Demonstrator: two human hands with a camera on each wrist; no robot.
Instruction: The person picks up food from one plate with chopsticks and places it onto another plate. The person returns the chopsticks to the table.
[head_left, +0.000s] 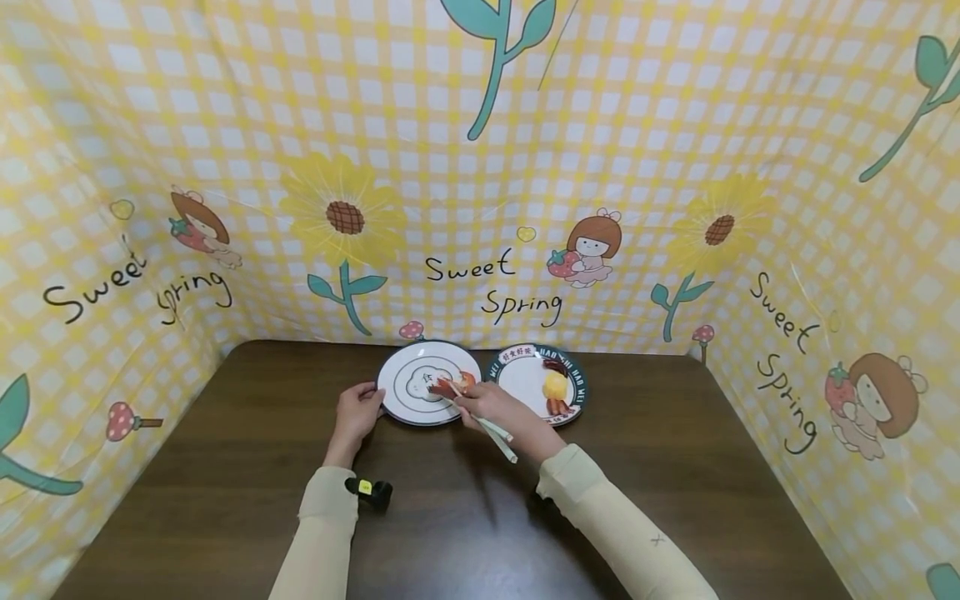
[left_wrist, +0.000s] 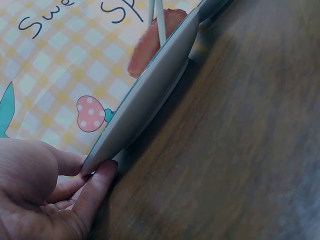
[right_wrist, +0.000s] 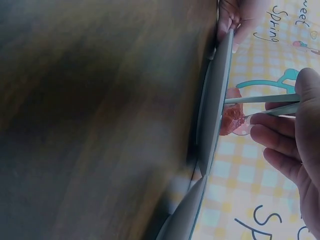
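My left hand (head_left: pixel 356 415) pinches the left rim of a white plate (head_left: pixel 405 367) with printed rings, thumb and fingers on either side of its edge. In my right hand (head_left: pixel 504 410) is a pair of pale chopsticks (head_left: pixel 501 440), slanting down to the plate. Their tips meet a reddish-brown piece of food (head_left: pixel 441 388), which looks like a meat slice in the left wrist view (left_wrist: pixel 150 47). Beside it, partly behind the right hand, lies an orange-red piece (head_left: pixel 468 380). The right wrist view shows the chopsticks (right_wrist: pixel 265 99) between thumb and fingers, tips at the food.
A second plate (head_left: pixel 517 379) with a dark green lettered rim stands to the right, edge against the first. It bears a yellow round food (head_left: pixel 555 385), reddish strips (head_left: pixel 558 407) and a dark red piece (head_left: pixel 555 365). A patterned cloth (head_left: pixel 645 125) rises behind the brown table (head_left: pixel 247 467).
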